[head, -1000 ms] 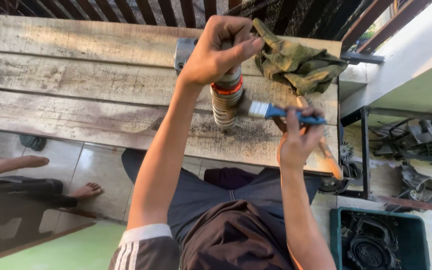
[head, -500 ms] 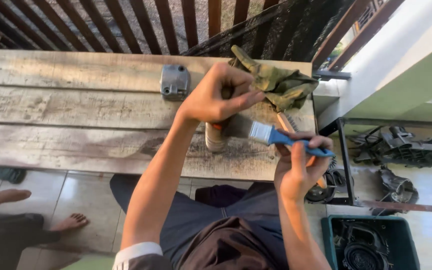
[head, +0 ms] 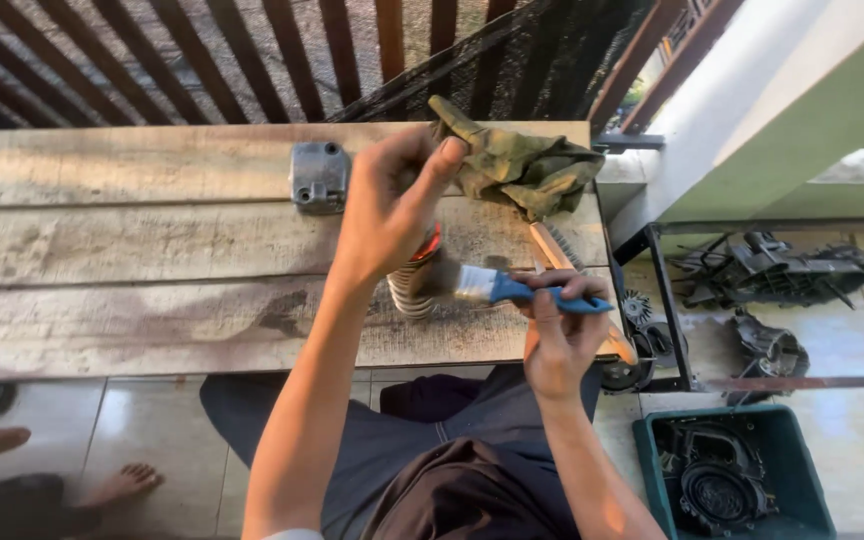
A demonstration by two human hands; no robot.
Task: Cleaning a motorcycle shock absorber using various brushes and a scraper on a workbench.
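On the weathered grey plank bench (head: 152,250) the left hand (head: 392,205) is closed from above around the top of a ribbed metal cylinder with cooling fins and a red band (head: 414,280), which stands upright on the bench's near plank, close to its right end. The right hand (head: 557,335) is closed around the blue handle of a small flat paintbrush (head: 497,287), held roughly level, and its pale bristles touch the right side of the finned cylinder. Just beyond the cylinder, towards the far edge of the bench, lies a crumpled olive-green rag (head: 527,165), touching the bench top. To the left of the cylinder, on the far plank and well apart from it, sits a square grey metal cover plate with rounded corners (head: 319,176), lying flat. A wooden-handled tool (head: 552,245) lies on the bench just to the right of the cylinder, running under the brush; its far end is hidden by the right hand. On the tiled floor to the right of the bench stands a dark green plastic crate (head: 732,480) with black engine parts inside, and more dark machine parts (head: 772,270) lie near it. Another person's bare feet (head: 122,485) show on the floor at the left, below the bench's near edge.
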